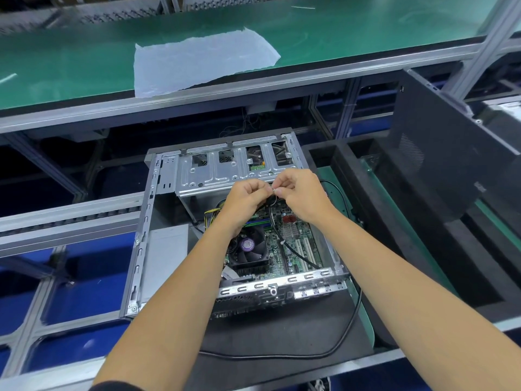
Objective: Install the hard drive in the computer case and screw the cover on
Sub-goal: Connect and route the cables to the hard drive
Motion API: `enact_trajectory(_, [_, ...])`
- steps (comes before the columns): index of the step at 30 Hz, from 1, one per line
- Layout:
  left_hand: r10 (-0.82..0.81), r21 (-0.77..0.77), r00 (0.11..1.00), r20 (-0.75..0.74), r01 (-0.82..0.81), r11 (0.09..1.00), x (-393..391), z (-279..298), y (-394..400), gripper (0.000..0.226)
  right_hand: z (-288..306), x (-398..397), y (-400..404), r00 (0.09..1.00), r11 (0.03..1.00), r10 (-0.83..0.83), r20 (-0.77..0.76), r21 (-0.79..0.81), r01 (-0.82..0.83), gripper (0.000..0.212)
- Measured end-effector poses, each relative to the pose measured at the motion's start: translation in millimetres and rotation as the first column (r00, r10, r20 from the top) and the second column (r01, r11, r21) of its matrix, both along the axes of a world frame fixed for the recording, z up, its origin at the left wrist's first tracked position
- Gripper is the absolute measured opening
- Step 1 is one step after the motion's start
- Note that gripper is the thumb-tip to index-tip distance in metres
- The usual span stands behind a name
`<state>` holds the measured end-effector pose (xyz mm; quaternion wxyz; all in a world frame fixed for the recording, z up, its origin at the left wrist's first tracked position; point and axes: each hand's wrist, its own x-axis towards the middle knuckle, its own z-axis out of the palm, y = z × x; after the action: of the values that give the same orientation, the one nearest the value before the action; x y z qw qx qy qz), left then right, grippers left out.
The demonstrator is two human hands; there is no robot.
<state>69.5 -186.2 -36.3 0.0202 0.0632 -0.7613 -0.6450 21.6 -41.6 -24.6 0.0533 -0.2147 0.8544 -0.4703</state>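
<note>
An open computer case (146, 221) lies on a black mat, motherboard and CPU fan (247, 245) exposed. A silver drive cage (208, 173) spans its far end. My left hand (245, 198) and my right hand (301, 193) meet just in front of the cage, above the motherboard. Both pinch a thin black cable (293, 249) with a small white tie at the fingertips. The black side cover (451, 153) leans upright at the right. A hard drive is partly visible through the cage openings (255, 159).
A green shelf with a translucent plastic sheet (203, 63) runs above the case. A black power cord (346, 328) loops over the mat at the front right. Black foam trays (423, 249) sit to the right. Aluminium conveyor rails (70, 221) run on the left.
</note>
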Motion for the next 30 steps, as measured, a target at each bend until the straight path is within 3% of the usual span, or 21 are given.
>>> enact_trajectory(10, [0.085, 0.006, 0.996, 0.041, -0.085, 0.996, -1.4, -4.6, -1.6, 0.01, 2.9, 2.3, 0.1, 1.0, 1.0, -0.008, -0.026, 0.028, 0.009, 0.008])
enact_trajectory(19, [0.06, 0.107, 0.998, -0.025, -0.057, 0.993, 2.2, -0.2, 2.9, 0.009, 8.6, 5.5, 2.5, 0.999, 0.995, -0.042, 0.004, -0.086, 0.042, 0.014])
enact_trajectory(24, [0.057, -0.038, 0.99, -0.132, -0.062, 0.997, 4.5, 1.9, 6.6, 0.008, 9.7, 6.5, 4.9, 0.997, 0.994, -0.039, 0.062, -0.103, 0.045, 0.02])
enact_trajectory(30, [0.034, -0.418, 0.973, -0.228, -0.129, 0.899, 1.5, -3.7, 3.1, 0.01, 10.5, 8.5, 4.4, 0.995, 0.99, -0.081, 0.052, -0.114, 0.087, 0.024])
